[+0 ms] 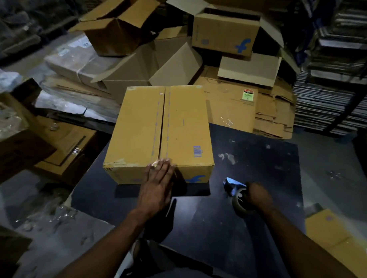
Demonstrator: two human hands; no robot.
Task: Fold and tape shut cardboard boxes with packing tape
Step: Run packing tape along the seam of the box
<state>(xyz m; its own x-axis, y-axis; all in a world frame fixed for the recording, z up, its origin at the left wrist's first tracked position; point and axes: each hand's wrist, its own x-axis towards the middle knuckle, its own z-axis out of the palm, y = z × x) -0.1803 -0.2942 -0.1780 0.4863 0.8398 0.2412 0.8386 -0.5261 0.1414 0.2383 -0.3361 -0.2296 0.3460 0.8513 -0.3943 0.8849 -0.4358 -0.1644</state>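
A closed brown cardboard box (pixel 178 130) stands on a dark board (pixel 250 162), its two top flaps meeting along a centre seam. My left hand (pixel 156 183) lies flat with straight fingers against the box's near side, fingertips at the top edge over a shiny bit of clear tape (pixel 154 163) at the seam's end. To the right, my right hand (pixel 257 196) grips a tape dispenser (pixel 237 192) with a blue blade guard and a roll of tape, held just above the board and apart from the box.
Behind the box lies a pile of open and flattened cartons (pixel 230 34). Bundled flat cardboard (pixel 77 66) and plastic wrap sit at the left. Stacked sheets (pixel 336 98) fill the right. Another yellow carton (pixel 329 229) shows at the right edge.
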